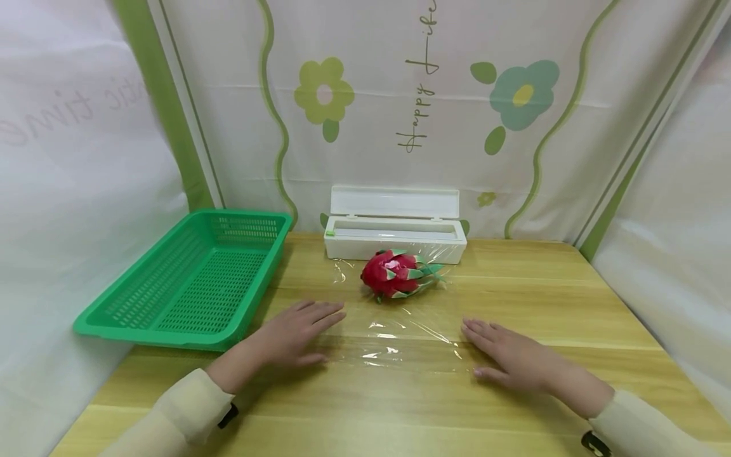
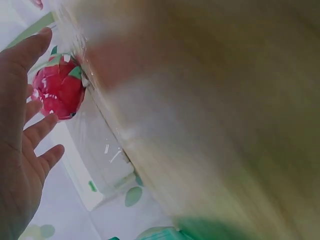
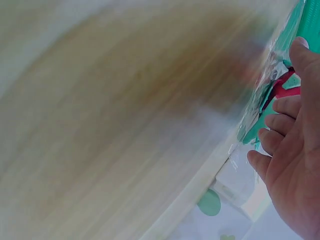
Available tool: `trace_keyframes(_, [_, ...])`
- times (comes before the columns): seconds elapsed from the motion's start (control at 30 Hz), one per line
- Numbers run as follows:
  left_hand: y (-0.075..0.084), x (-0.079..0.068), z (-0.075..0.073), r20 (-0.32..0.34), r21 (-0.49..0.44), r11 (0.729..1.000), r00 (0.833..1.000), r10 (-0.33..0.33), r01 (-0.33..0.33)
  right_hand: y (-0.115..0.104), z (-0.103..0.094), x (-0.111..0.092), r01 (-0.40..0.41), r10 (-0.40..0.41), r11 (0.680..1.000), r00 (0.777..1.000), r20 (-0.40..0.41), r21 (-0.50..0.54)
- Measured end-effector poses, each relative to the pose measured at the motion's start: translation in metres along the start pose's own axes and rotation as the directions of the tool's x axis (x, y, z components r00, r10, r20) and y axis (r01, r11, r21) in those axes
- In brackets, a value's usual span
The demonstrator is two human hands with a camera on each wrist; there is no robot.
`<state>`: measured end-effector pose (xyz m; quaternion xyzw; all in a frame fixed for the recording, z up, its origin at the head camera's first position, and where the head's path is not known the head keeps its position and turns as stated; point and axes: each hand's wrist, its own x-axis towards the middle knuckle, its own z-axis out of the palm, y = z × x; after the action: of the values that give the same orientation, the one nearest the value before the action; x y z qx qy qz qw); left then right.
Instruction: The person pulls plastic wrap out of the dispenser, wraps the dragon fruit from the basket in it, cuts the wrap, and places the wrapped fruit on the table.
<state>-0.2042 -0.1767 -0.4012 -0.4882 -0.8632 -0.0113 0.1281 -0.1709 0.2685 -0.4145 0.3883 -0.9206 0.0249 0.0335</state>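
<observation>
Both hands I'm watching lie spread on either side of a sheet of clear film (image 1: 382, 335), gripping nothing
I see the left hand (image 1: 297, 333) and the right hand (image 1: 514, 357) with fingers extended and thumbs apart, near the film's side edges; I can't tell whether either touches it. The red dragon fruit (image 1: 389, 274) lies on its side on the wooden table (image 1: 365, 412), beyond and between the hands, just in front of the open white box (image 1: 394, 251), while the green basket (image 1: 157, 336) stands to the left
</observation>
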Motion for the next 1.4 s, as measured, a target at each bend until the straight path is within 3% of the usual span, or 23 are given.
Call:
trace_keyframes(0.3, [0.002,-0.006,-0.001,0.156,0.000,1.000,0.987,0.028,-0.028,-0.006,0.002,0.000,0.052,-0.052,0.999,0.999,0.006,-0.008])
trace_keyframes(0.5, [0.004,-0.006,0.001,0.198,0.006,0.997,0.977,0.073,-0.076,-0.008,0.003,0.000,0.056,-0.056,0.998,0.998,0.004,-0.004])
trace_keyframes(0.9, [0.002,-0.009,0.010,0.174,0.025,0.984,0.970,0.168,-0.175,-0.010,0.007,0.000,0.103,-0.103,0.994,0.994,-0.018,-0.030])
trace_keyframes(1.13, [0.004,-0.010,0.011,0.174,0.010,0.986,0.971,0.164,-0.168,-0.011,0.010,0.000,0.102,-0.102,0.994,0.995,-0.019,-0.038])
trace_keyframes(1.4, [0.006,-0.011,0.015,0.125,0.107,0.966,0.967,0.220,-0.234,-0.013,0.014,0.001,0.138,-0.140,0.989,0.989,-0.046,-0.042])
